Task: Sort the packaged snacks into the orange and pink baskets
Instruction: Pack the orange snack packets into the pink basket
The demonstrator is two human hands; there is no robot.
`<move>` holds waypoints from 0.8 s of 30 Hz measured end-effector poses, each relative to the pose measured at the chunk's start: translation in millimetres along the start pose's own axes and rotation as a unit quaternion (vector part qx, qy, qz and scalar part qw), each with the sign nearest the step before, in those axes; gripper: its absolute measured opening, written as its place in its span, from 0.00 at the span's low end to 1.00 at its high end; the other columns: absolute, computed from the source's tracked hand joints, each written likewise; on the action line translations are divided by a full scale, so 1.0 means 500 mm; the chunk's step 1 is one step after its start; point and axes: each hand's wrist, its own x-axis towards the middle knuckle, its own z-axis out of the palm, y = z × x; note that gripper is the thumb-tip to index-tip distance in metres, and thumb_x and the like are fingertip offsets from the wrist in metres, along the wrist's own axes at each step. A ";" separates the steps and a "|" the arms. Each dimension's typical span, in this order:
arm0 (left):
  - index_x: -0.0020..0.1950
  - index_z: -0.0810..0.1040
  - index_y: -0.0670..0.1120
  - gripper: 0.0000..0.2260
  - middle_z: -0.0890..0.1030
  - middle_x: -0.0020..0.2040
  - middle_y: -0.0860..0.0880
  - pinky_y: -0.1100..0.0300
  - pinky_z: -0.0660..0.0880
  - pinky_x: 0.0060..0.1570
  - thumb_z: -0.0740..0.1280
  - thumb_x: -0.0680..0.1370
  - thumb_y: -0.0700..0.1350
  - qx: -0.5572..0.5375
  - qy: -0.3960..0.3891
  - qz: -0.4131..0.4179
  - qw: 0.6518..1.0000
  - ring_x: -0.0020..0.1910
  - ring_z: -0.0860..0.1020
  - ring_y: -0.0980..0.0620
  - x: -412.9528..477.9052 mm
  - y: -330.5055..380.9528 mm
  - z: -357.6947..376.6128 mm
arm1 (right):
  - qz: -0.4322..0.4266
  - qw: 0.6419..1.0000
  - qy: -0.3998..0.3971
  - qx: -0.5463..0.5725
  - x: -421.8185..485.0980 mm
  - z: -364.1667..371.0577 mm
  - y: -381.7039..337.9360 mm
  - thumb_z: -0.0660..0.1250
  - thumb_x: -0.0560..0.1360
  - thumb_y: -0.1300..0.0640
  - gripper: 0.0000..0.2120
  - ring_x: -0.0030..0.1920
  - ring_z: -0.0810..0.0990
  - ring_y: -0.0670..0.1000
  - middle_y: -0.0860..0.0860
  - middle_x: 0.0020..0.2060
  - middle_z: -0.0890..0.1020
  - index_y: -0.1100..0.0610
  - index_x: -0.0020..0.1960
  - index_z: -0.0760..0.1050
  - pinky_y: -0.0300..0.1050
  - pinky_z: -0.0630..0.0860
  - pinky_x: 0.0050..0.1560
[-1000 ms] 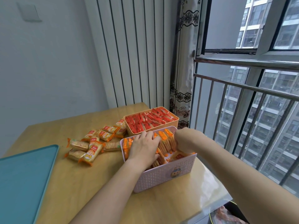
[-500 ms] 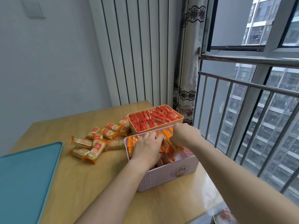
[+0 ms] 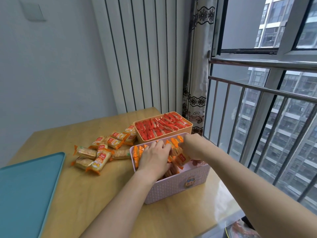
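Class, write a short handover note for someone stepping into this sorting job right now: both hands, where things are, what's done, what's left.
Left hand rests flat on the orange packets standing in the pink basket; right hand grips some of them on its right side.
Done: orange basket is full of red packets.
Left: loose packets on the table, beside both baskets, wait to be sorted.
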 end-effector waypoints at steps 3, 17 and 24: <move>0.61 0.73 0.52 0.17 0.74 0.59 0.49 0.51 0.72 0.58 0.72 0.75 0.51 0.004 0.001 -0.001 1.000 0.61 0.72 0.46 0.003 0.001 0.001 | 0.021 0.996 0.051 0.064 0.007 0.010 0.009 0.60 0.83 0.48 0.15 0.44 0.81 0.57 0.56 0.45 0.81 0.59 0.53 0.76 0.53 0.81 0.45; 0.62 0.71 0.51 0.20 0.75 0.59 0.50 0.52 0.71 0.57 0.72 0.74 0.53 -0.020 0.013 -0.002 1.000 0.62 0.72 0.47 0.009 -0.001 0.006 | -0.024 0.976 0.126 0.175 0.006 0.038 -0.011 0.73 0.67 0.62 0.16 0.49 0.74 0.53 0.51 0.49 0.77 0.56 0.53 0.75 0.37 0.67 0.36; 0.68 0.64 0.53 0.29 0.73 0.64 0.51 0.52 0.69 0.60 0.67 0.73 0.62 -0.079 0.010 0.011 0.997 0.63 0.70 0.47 0.010 0.010 0.004 | 0.016 0.921 0.203 0.331 -0.008 0.072 -0.014 0.71 0.67 0.65 0.09 0.36 0.73 0.43 0.46 0.34 0.77 0.54 0.42 0.76 0.32 0.64 0.32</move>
